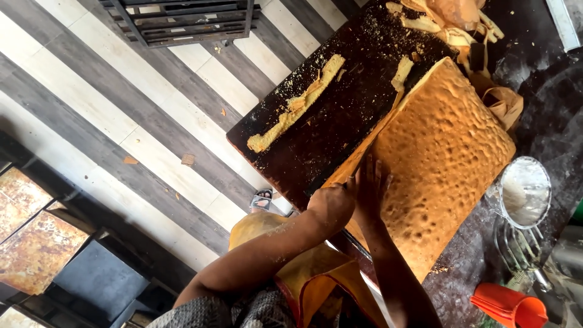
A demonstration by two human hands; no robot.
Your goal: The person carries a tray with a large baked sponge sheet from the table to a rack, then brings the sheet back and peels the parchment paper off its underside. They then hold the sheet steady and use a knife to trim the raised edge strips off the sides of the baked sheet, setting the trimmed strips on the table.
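A large slab of golden-brown sponge cake point(443, 158) with a bumpy top lies on a dark board point(328, 130). My right hand point(370, 185) rests flat on the slab's near-left corner with its fingers spread. Just left of it, my left hand point(331, 206) is a closed fist at the slab's long left edge. It seems to grip a thin knife, which is mostly hidden. A long trimmed strip of cake point(297, 103) lies on the board, with crumbs around it.
More cake trimmings point(443, 21) are piled at the far end of the board. A metal sieve with white powder point(523, 191) and an orange cup point(510, 304) sit to the right. A striped floor point(139, 115) and a dark rack point(182, 21) are to the left.
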